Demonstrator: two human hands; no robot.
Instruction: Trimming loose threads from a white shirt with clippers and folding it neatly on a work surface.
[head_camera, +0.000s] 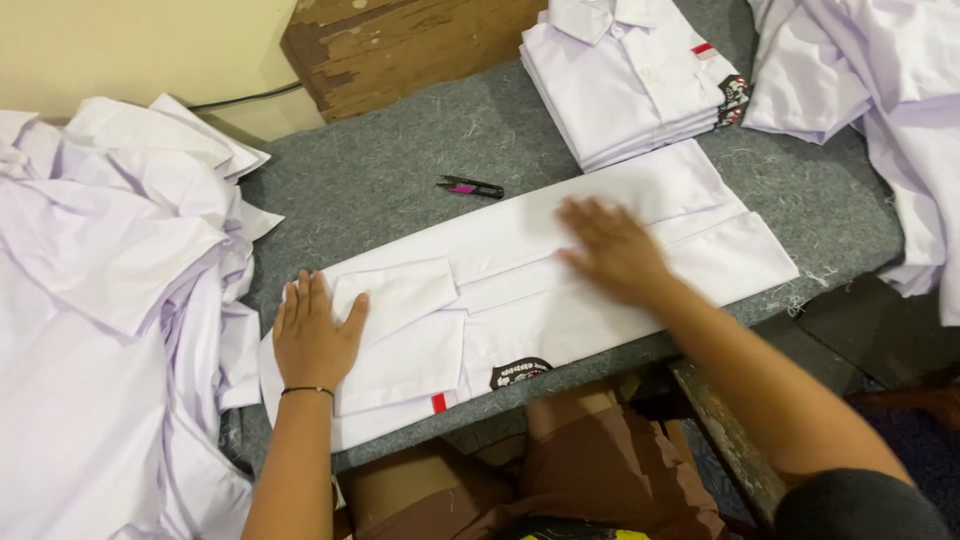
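Observation:
A white shirt (560, 300), folded into a long strip, lies across the grey felt table (400, 180). It has a folded sleeve, a small red tag and a dark round badge near the front edge. My left hand (312, 335) lies flat on the shirt's left end, fingers together, beside the folded sleeve. My right hand (612, 250) presses flat on the middle of the shirt, fingers spread and slightly blurred. Neither hand grips anything.
A stack of folded white shirts (630, 80) sits at the back. Loose white shirts are heaped at the left (110, 300) and at the right (880, 110). Small black-and-pink thread snips (470, 186) lie behind the shirt. A worn wooden block (400, 45) stands at the back.

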